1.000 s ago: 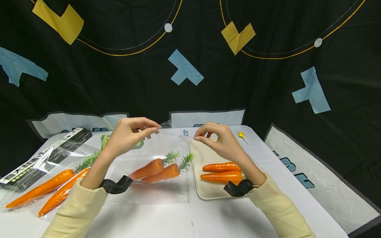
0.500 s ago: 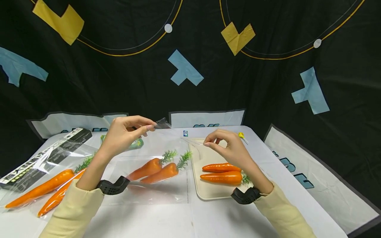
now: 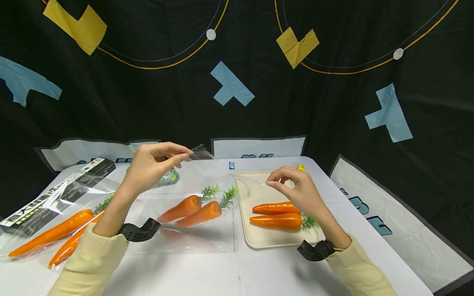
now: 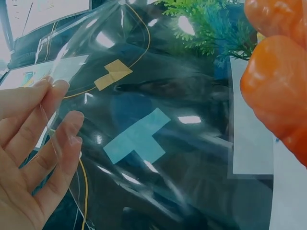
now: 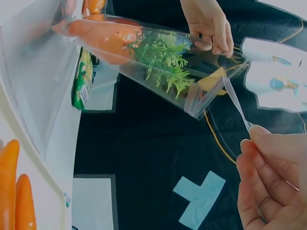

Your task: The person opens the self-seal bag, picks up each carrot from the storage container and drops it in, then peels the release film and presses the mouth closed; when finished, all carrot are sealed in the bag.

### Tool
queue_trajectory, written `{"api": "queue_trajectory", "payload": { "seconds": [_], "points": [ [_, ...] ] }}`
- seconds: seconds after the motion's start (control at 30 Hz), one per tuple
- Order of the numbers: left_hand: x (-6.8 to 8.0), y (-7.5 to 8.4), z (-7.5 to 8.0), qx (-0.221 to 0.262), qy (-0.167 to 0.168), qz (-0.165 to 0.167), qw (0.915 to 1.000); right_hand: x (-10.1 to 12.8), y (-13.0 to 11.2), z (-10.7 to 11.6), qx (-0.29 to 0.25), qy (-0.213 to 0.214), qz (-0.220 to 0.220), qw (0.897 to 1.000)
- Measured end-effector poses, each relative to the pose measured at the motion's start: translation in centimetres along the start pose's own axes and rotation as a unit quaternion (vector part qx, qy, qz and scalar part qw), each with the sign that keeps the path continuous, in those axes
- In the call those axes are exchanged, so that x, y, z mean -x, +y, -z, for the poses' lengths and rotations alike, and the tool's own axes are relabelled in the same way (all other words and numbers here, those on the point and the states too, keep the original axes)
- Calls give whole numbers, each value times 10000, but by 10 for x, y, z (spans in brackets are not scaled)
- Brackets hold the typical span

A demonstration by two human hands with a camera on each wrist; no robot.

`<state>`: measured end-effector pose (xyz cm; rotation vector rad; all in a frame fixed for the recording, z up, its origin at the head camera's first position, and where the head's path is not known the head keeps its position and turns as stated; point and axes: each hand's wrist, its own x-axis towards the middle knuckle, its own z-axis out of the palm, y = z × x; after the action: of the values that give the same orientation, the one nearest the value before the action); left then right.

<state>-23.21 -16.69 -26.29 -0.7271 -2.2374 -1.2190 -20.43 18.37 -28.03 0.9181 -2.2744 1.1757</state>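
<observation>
A clear plastic bag [image 3: 218, 238] with two leafy carrots [image 3: 200, 215] inside is held up over the table. My left hand [image 3: 153, 164] pinches its upper edge between thumb and index finger, the other fingers loosely bent. From the bag's other top corner a thin clear plastic strip [image 5: 235, 100] runs to my right hand [image 3: 298, 189], which pinches the strip's end with thumb and fingertips. Seen in the right wrist view, the strip still meets the bag at that corner. Below the right hand, two carrots [image 3: 277, 221] lie on a cream tray [image 3: 263, 243].
At the left, another clear bag holds two long carrots [image 3: 55, 232], partly over a black-and-white box [image 3: 89, 172]. Behind my left hand lies a green packet [image 3: 170, 177]. A small blue packet [image 3: 231, 165] and a yellow object [image 3: 300, 167] sit near the table's far edge.
My right hand has moved right and down, away from the bag, and a longer stretch of strip shows between them. The left hand has shifted slightly left with the bag.
</observation>
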Motion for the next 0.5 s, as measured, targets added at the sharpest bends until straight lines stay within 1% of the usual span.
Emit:
{"api": "queue_trajectory", "payload": {
  "seconds": [0.17,0.37,0.5],
  "points": [
    [1,0,0,-63,34,30,10000,5,4,5,-102,67,-222,9997],
    [3,-1,2,-56,51,48,10000,10,10,10,-254,155,-357,9989],
    [5,-2,5,-68,84,52,9999,14,19,13,-334,247,-447,9981]
  ]
}}
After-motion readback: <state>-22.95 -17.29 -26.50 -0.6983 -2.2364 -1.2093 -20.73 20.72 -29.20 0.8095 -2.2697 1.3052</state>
